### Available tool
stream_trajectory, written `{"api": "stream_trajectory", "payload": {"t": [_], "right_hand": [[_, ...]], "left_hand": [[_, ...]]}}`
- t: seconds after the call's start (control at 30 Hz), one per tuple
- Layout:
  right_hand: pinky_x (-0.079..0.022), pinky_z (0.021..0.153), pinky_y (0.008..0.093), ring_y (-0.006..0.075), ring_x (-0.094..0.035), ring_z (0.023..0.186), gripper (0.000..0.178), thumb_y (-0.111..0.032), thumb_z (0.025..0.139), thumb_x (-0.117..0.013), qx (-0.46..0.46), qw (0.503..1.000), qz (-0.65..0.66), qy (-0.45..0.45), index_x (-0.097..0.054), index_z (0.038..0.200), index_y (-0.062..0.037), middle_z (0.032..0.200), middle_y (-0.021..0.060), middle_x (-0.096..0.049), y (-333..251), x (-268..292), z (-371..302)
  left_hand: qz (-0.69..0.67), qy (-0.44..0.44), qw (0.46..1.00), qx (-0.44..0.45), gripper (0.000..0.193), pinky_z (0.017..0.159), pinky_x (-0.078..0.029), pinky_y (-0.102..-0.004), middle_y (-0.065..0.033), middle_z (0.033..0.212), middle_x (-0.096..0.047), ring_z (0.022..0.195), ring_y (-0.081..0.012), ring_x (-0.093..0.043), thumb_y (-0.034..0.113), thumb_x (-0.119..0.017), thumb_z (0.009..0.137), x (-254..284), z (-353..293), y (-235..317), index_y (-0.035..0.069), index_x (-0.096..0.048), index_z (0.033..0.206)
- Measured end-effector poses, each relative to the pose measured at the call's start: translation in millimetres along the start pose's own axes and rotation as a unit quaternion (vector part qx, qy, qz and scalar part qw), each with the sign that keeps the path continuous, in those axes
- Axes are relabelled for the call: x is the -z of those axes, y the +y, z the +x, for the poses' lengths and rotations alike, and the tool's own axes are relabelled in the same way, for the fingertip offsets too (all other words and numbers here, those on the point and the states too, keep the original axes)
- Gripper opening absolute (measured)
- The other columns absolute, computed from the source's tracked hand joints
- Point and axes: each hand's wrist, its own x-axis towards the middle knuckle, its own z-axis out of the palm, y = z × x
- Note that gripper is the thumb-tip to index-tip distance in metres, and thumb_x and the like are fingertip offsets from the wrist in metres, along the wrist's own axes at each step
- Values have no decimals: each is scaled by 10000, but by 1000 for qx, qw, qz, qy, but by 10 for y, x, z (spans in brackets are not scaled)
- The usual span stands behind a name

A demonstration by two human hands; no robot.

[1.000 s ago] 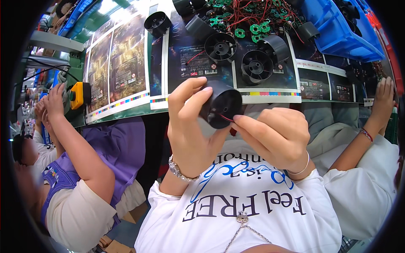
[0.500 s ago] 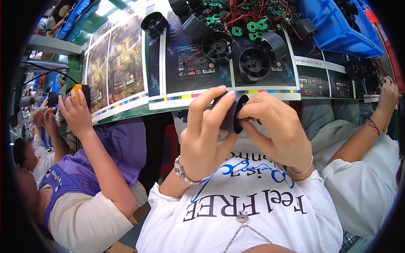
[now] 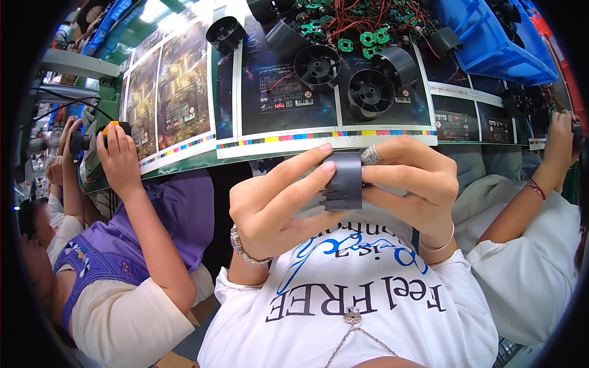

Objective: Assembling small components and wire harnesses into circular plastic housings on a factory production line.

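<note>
A short dark grey cylindrical fan housing (image 3: 345,182) is held sideways between my two hands, just off the table's near edge. My left hand (image 3: 276,208) is closed on its left end, two fingertips on the upper wall and the thumb beneath. At the other end, my right hand (image 3: 414,184) has its fingers bent against the rim; whether they also hold something small inside cannot be made out. The housing's inside is hidden from view. Similar black housings with fan blades, such as one fan (image 3: 370,94) and another fan (image 3: 317,66), stand on the table beyond my hands.
Printed sheets (image 3: 288,140) cover the green table. Green circuit boards (image 3: 368,39) with red wires lie heaped at the back, beside a blue bin (image 3: 509,46). A co-worker's hand (image 3: 119,159) holds a yellow-and-black tool at left; another co-worker's arm (image 3: 521,205) is at right.
The housing has turned so its outer side wall faces up, and my hands have spread slightly apart along it. The left co-worker's hand has shifted slightly right and down.
</note>
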Motion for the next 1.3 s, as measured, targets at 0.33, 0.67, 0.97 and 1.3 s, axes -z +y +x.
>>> {"api": "stream_trajectory", "payload": {"t": [0.33,0.67,0.97,1.3], "right_hand": [[-476,640,199,128,-595,752,229,-10,663,-800,-158,795,584,35,-724,875,-51,835,86,-662,194,-366,-238],[-503,656,196,109,-601,740,263,-75,756,-760,-249,767,579,120,-665,999,-48,897,71,-679,311,-493,-370],[-431,534,206,119,-549,635,222,-13,718,-750,7,984,165,64,-693,931,7,926,84,-643,423,220,-182],[-494,617,233,178,-613,747,190,73,676,-727,194,942,-274,-9,-741,840,-22,939,80,-676,38,255,58]], "left_hand": [[-103,70,992,-15,568,572,-545,-225,-123,1019,-697,727,-183,-678,67,-878,526,-324,120,197,41,-684,1059],[-61,38,997,6,528,549,-509,-238,-105,1066,-645,703,-173,-614,67,-872,564,-390,248,277,44,-678,1054],[-70,-9,997,-17,596,519,-459,-230,-125,1108,-653,644,-120,-520,26,-850,564,-376,226,107,76,-649,1122],[138,17,990,-36,596,526,-445,-163,-104,1175,-695,632,-57,-554,-26,-833,556,-433,193,66,75,-711,1131]]}}
